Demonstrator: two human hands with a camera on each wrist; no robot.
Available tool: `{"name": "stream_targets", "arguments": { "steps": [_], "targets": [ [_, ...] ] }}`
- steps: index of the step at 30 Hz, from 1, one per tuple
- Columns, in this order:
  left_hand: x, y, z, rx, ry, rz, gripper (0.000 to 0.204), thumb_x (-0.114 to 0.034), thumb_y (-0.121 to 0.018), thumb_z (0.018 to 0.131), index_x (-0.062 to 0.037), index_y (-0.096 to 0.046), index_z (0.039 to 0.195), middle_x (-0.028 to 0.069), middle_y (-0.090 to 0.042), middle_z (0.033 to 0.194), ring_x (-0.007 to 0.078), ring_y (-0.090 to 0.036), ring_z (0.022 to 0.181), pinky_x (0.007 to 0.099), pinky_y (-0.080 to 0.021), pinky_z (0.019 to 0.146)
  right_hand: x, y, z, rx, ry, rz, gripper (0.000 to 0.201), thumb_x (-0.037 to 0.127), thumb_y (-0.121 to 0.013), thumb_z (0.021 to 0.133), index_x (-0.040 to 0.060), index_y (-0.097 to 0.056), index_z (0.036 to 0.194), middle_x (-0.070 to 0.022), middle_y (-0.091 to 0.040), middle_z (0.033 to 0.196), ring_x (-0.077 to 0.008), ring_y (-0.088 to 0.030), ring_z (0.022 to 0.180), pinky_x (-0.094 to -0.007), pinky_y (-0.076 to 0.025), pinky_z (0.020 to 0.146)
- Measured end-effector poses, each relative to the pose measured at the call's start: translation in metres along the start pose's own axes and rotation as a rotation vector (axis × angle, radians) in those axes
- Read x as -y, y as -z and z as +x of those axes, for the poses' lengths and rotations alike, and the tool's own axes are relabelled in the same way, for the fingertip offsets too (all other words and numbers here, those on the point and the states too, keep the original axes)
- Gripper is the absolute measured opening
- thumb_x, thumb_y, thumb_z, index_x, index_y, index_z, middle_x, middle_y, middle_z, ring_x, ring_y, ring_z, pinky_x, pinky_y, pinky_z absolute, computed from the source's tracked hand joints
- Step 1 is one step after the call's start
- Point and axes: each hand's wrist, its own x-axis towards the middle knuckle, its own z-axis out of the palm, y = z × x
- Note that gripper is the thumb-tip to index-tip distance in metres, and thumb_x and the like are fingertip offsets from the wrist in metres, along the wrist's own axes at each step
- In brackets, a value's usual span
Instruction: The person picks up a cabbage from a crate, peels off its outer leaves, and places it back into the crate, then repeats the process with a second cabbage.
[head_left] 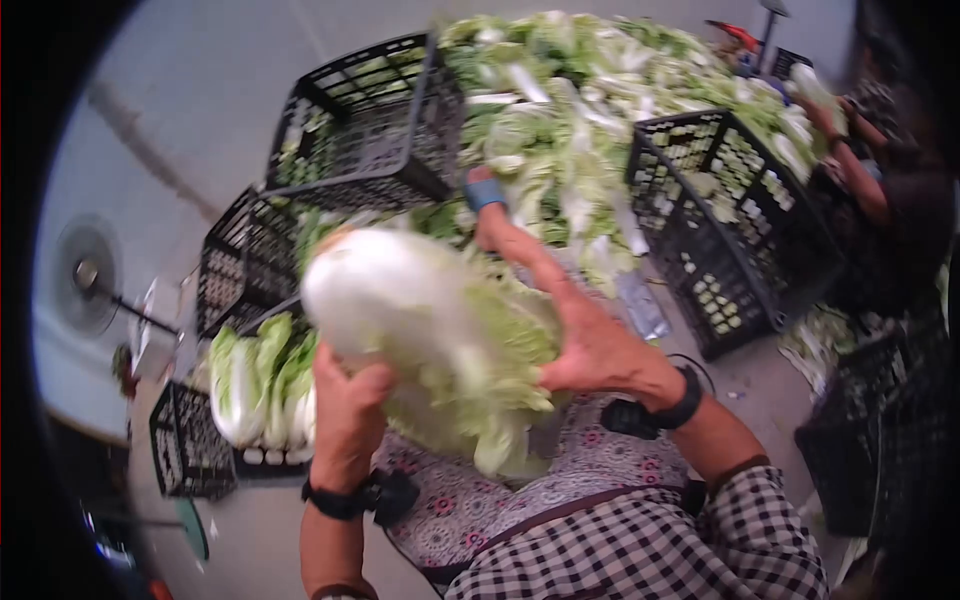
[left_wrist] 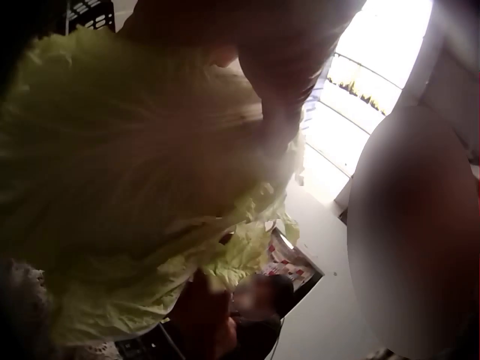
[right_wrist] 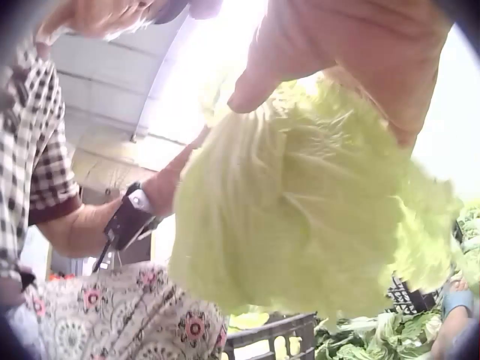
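Observation:
A large napa cabbage [head_left: 395, 285], white at its base and pale green at its leafy end, is held in the air over the person's lap. The left hand [head_left: 348, 410] grips it near the white base, thumb bent against the side. At the loose leafy end, the right hand [head_left: 605, 340] grips it from the other side. In the right wrist view, the right thumb [right_wrist: 255, 86] presses on the outer leaves, and the other fingers go behind them. Wide veined leaves [left_wrist: 142, 172] fill much of the left wrist view, with the left hand dark above them.
A big heap of cabbages and leaves [head_left: 560, 150] spreads ahead. Black plastic crates [head_left: 415, 170] stand left of it, another crate [head_left: 740, 270] to the right. Whole cabbages [head_left: 240, 390] fill a crate at the left. A fan [head_left: 88, 275] and another person [head_left: 870, 190] are at the sides.

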Motion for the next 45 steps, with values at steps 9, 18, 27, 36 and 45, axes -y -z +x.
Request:
{"name": "stream_targets", "arguments": {
  "steps": [9, 18, 27, 36, 45],
  "targets": [
    [0.027, -0.027, -0.003, 0.137, -0.079, 0.027, 0.095, -0.063, -0.065, 0.073, -0.0033, -0.028, 0.137, 0.0097, -0.042, 0.132, 0.0255, -0.045, 0.119, 0.0384, -0.043, 0.093, 0.012, 0.012, -0.018, -0.031, -0.340, 0.788, 0.089, 0.017, -0.080, 0.065, 0.0000, -0.032, 0.138, -0.0088, -0.052, 0.125, -0.0171, -0.050, 0.114, -0.0322, -0.039, 0.100],
    [0.035, 0.002, -0.002, 0.274, 0.080, 0.029, 0.057, -0.037, -0.066, 0.081, 0.0015, -0.049, 0.120, 0.0138, -0.060, 0.108, 0.0206, -0.060, 0.096, 0.0322, -0.048, 0.082, -0.014, 0.200, -0.071, -0.725, -0.338, 0.101, 0.059, 0.013, -0.072, 0.076, -0.0020, -0.044, 0.126, -0.0090, -0.059, 0.111, -0.0137, -0.058, 0.096, -0.0280, -0.049, 0.084],
    [0.041, 0.019, 0.001, 0.218, 0.095, -0.013, 0.052, -0.033, -0.066, 0.082, 0.0020, -0.049, 0.116, 0.0144, -0.060, 0.104, 0.0213, -0.062, 0.091, 0.0313, -0.052, 0.077, -0.107, 0.303, -0.146, -1.114, -0.515, -0.110, 0.069, 0.020, -0.076, 0.072, -0.0038, -0.042, 0.127, -0.0131, -0.059, 0.109, -0.0174, -0.059, 0.092, -0.0301, -0.048, 0.080],
    [0.038, 0.038, 0.003, 0.149, 0.061, -0.007, 0.050, -0.034, -0.065, 0.084, 0.0014, -0.050, 0.115, 0.0129, -0.060, 0.102, 0.0197, -0.062, 0.089, 0.0296, -0.052, 0.075, -0.168, 0.312, -0.177, -0.635, -1.045, -0.400, 0.070, 0.036, -0.070, 0.075, -0.0075, -0.048, 0.125, -0.0185, -0.054, 0.122, -0.0249, -0.054, 0.109, -0.0344, -0.041, 0.093],
    [0.026, 0.054, -0.005, 0.078, 0.024, 0.071, 0.041, -0.027, -0.059, 0.085, 0.0017, -0.051, 0.114, 0.0121, -0.060, 0.106, 0.0191, -0.059, 0.094, 0.0300, -0.048, 0.081, -0.119, 0.260, -0.114, -0.603, -0.707, -0.512, 0.030, 0.018, -0.059, 0.083, 0.0000, -0.063, 0.107, -0.0068, -0.066, 0.096, -0.0129, -0.060, 0.087, -0.0262, -0.047, 0.076]
  ]
}}
